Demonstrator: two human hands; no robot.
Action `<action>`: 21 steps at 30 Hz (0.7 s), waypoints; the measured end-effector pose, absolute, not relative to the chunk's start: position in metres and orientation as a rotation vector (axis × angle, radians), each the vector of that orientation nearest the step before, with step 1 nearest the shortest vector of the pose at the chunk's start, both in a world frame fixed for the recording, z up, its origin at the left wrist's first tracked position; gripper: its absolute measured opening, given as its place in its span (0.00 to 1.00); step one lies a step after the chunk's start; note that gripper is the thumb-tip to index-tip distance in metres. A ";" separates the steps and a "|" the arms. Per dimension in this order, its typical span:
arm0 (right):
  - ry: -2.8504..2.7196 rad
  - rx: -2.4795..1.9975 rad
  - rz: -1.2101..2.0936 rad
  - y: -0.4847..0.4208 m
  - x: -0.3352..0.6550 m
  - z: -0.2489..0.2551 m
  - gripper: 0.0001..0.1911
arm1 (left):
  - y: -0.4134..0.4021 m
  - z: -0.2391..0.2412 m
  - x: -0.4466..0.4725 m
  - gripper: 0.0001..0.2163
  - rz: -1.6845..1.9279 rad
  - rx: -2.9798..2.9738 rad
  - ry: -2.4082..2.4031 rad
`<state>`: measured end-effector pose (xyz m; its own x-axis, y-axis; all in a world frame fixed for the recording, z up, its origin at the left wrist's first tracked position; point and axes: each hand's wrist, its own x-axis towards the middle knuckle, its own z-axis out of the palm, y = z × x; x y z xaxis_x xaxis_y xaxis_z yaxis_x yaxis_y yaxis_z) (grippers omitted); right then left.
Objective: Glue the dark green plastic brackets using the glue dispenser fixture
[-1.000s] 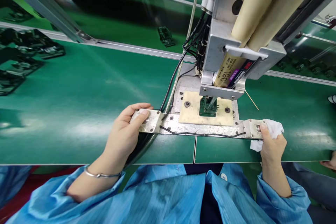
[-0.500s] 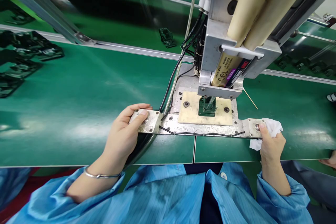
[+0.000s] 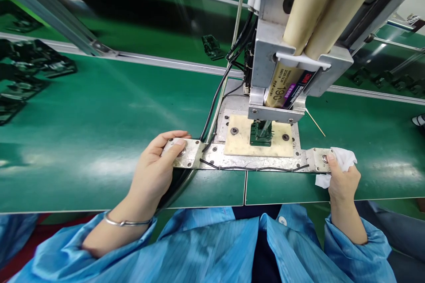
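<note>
My left hand grips the left metal button box, its thumb on the round button. At the other end of the metal bar, my right hand has its thumb against the button of the right metal button box. A white cloth is tucked between that hand and the box. Between my hands, a green circuit board sits in a cream fixture plate. Above it stands a dispensing machine holding a glue cartridge; a clear nozzle reaches down to the board.
Several dark circuit boards are piled at the left of the green table. Another board lies behind the metal rail. Black cables run down beside the machine. A thin wooden stick lies to its right.
Both hands stay on the button boxes. The view has shifted very slightly. At the far right edge, another person's hand has gone out of view.
</note>
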<state>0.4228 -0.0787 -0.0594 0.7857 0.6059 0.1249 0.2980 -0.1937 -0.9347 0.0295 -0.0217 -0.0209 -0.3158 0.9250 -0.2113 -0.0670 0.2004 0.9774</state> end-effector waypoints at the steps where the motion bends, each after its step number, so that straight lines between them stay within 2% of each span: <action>1: -0.702 -1.787 0.326 -0.079 0.423 -0.060 0.27 | -0.022 -0.020 0.030 0.11 1.291 0.849 1.508; 21: -0.718 -1.769 0.330 -0.080 0.423 -0.061 0.28 | -0.022 -0.016 0.031 0.11 1.252 0.856 1.533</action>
